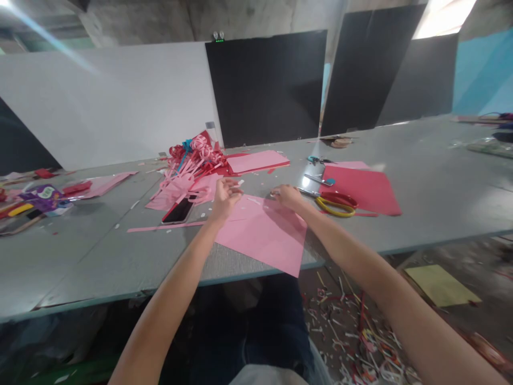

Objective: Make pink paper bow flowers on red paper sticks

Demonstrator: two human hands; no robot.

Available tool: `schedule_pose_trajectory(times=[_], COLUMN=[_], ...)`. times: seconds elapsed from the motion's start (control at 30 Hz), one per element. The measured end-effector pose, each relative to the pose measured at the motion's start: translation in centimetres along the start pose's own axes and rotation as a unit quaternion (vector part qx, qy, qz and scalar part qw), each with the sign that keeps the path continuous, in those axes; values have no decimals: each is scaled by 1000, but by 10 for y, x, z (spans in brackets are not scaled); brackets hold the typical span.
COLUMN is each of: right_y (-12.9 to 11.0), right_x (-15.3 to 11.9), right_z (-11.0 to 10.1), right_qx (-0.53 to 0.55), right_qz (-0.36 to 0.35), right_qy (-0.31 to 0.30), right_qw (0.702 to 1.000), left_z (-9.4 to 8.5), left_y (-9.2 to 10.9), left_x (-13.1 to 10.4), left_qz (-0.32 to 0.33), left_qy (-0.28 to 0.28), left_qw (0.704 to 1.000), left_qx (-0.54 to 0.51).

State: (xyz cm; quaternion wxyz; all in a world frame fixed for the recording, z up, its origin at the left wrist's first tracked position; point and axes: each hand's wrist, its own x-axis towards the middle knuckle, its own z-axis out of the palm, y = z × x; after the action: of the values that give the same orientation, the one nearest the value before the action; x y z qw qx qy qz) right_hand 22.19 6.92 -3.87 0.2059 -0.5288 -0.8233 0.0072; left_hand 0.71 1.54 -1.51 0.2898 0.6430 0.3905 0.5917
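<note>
A pink paper sheet (264, 232) lies in front of me, one corner hanging over the table's near edge. Above its far left corner, my left hand (226, 200) is closed, a small white strip (240, 183) showing at its fingertips. My right hand (288, 197) rests at the sheet's far right side with fingers curled together; what they hold is too small to make out. Scissors with red and yellow handles (335, 205) lie just right of that hand. A phone (179, 210) is left of my left hand, beside a heap of curled pink and red paper strips (196, 155).
Red paper (360, 188) lies under the scissors' handles. Small blue-handled scissors (316, 159) are farther back. Stacked pink sheets (258, 161) lie beyond my hands. A purple packet (44, 198) sits far left. Paper scraps (340, 321) litter the floor below the table edge.
</note>
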Motion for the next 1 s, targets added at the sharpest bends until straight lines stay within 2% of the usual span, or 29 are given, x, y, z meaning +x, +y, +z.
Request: schedule_pose_trajectory(times=[0.1,0.2,0.23,0.3,0.57,0.7,0.87,1.0], right_y=[-23,-40,-44,-48,-51,-50,-49,-51], right_x=[-3,-8,-10,-14,-17,-16,-17,-18], right_z=[-2,-5,-5,-6,-6,-4,-7,-9], right_qx=[138,358,405,444,449,446,437,361], right_qz=[-1,-44,-46,-36,-12,-5,3,-13], right_qy=[76,141,152,152,138,136,151,181], right_qw=[987,922,901,882,883,884,886,915], left_z=[1,2,3,3,0,0,-1,6], left_y=[-7,-8,-7,-5,4,6,3,6], left_x=[-2,-7,-8,-10,-11,-12,-11,-12], left_qz=[-71,-84,-86,-87,-127,-147,-146,-148], left_qy=[-66,-112,-121,-129,-185,-194,-189,-165], left_qw=[994,990,988,987,974,970,971,975], left_qx=[-43,-36,-32,-31,-17,-17,-7,-25])
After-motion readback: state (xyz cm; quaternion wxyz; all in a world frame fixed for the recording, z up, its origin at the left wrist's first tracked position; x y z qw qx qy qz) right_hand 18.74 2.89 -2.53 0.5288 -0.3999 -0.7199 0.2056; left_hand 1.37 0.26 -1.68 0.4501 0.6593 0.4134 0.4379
